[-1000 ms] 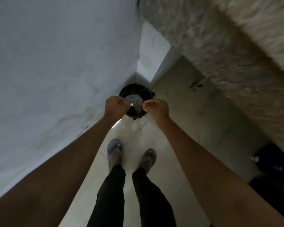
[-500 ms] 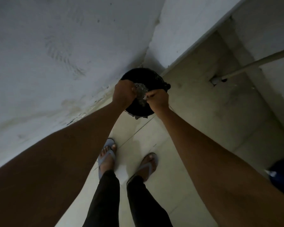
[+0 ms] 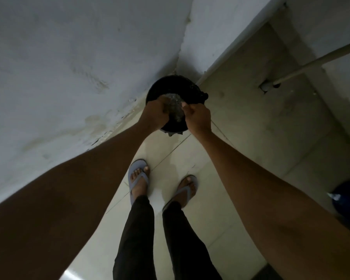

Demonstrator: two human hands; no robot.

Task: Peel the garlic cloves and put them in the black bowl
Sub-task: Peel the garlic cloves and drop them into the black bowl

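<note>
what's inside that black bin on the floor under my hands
A pale, crinkly heap shows inside the black bin; what it is can't be made out. The left hand and right hand cover the rest.

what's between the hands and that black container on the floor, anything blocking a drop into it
Nothing visible blocks it. The left hand and right hand are held directly over the open black container in the wall corner; only pale scraps show inside. Whether either grip holds anything is too dark to tell.

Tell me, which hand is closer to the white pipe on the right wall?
The right hand. It is over the right side of the black bin, on the pipe's side; the left hand is over the bin's left side, farther off.
</note>
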